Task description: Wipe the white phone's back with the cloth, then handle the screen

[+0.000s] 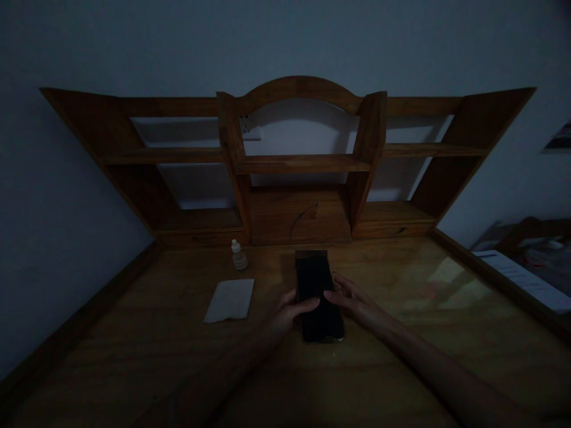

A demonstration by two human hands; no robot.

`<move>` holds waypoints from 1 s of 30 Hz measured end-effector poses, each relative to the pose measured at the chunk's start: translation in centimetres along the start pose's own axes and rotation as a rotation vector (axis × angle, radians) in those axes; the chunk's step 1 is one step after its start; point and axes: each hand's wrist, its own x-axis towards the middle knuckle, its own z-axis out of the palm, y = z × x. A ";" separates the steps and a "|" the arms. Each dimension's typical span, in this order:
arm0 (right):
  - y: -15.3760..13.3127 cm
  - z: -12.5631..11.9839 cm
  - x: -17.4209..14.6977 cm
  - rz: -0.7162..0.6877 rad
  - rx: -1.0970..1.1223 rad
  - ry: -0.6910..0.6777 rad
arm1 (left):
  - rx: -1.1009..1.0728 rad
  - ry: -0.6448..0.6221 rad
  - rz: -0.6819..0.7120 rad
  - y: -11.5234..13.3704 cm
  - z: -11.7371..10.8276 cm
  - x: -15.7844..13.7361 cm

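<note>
A dark smartphone (317, 276) is held above the wooden desk, its black screen towards me. My left hand (292, 308) grips its left edge, the thumb lying across the screen. On the opposite edge my right hand (350, 299) holds it too, with its thumb on the glass close to the left thumb. Most of the fingers are hidden behind the phone. To the left, a folded white tissue or cloth (229, 300) lies flat on the desk. A small clear bottle with a white cap (239, 257) stands upright behind it.
A wooden shelf unit (303, 163) spans the back of the desk (187, 368), against the wall. A wall socket (251, 129) shows through its middle opening. Beyond the desk's right edge lies a white printed sheet or box (521, 279). The room is dim.
</note>
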 end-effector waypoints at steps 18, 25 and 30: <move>1.1 -0.8 0.4 0.016 -0.110 0.010 | 0.256 -0.032 0.078 0.5 0.0 -0.5; 1.3 -0.4 0.6 -0.016 -0.099 0.075 | 0.172 0.059 -0.021 0.6 0.4 -0.4; 1.2 -0.5 0.6 -0.039 -0.079 0.127 | -0.009 0.023 -0.153 0.7 0.5 0.1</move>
